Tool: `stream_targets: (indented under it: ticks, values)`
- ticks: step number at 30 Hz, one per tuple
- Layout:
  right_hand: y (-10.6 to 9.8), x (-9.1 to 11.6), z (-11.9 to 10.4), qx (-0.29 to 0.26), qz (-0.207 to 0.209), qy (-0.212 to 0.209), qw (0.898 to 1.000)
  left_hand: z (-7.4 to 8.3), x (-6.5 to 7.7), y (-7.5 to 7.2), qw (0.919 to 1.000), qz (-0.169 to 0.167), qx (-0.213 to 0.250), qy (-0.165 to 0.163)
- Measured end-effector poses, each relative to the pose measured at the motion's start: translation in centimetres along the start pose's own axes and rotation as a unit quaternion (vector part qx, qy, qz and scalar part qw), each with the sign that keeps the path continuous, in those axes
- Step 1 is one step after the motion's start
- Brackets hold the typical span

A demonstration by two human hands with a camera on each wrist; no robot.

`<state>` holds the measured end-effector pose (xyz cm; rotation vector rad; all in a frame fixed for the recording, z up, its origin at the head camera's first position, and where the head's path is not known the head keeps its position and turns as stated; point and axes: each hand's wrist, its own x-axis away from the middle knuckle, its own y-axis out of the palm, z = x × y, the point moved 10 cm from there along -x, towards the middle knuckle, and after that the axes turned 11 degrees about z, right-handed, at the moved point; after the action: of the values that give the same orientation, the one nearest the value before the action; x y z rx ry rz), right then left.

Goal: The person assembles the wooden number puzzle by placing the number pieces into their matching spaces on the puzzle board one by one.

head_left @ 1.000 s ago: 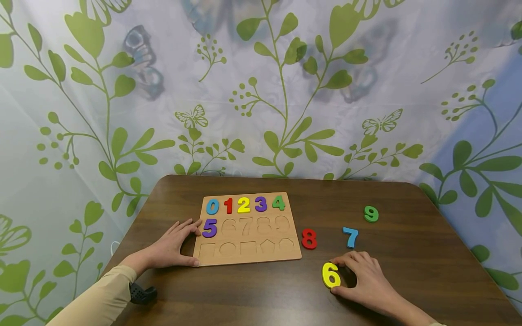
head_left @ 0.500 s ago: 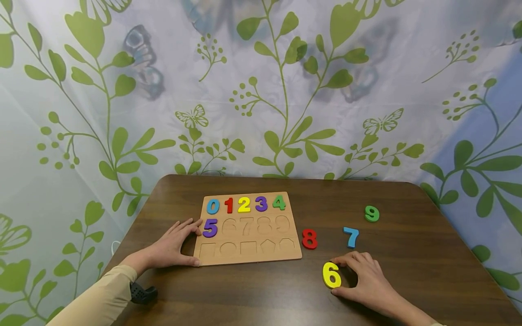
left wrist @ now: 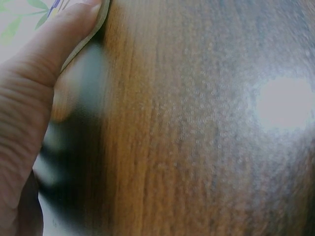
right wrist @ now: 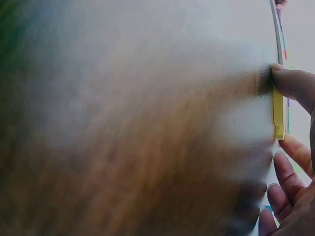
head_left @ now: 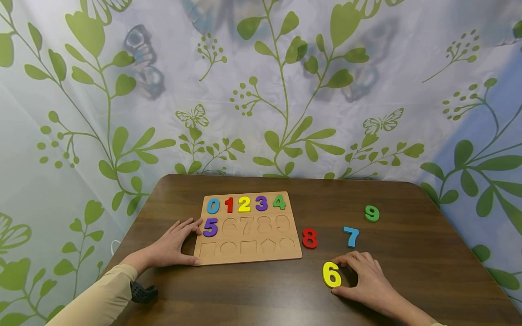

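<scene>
A wooden number puzzle board (head_left: 236, 238) lies left of the middle of the table. My left hand (head_left: 173, 246) rests at its left edge, thumb on the near corner, fingers by the purple 5 (head_left: 210, 225). The thumb (left wrist: 64, 34) also shows on the board's edge in the left wrist view. To the right of the board, my right hand (head_left: 364, 278) pinches a yellow number 6 piece (head_left: 326, 275) between thumb and fingers. In the right wrist view the yellow piece (right wrist: 278, 108) appears edge-on; whether it touches the table is hard to tell.
Loose on the table are a red 8 (head_left: 310, 238), a blue 7 (head_left: 351, 236) and a green 9 (head_left: 377, 213). Numbers 0 to 4 fill the board's far row. Behind the dark wooden table (head_left: 253, 299) hangs a leaf-patterned curtain (head_left: 261, 90).
</scene>
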<state>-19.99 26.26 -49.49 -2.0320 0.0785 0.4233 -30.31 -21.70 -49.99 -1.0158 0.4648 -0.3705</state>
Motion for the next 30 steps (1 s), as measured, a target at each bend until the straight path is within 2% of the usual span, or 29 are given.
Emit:
stream_targets:
  ticks: [30]
  values:
    - [-0.02, 0.07, -0.12, 0.003, -0.005, -0.001, 1.000, -0.05, -0.03, 0.02, 1.0000, -0.001, 0.001, -0.001]
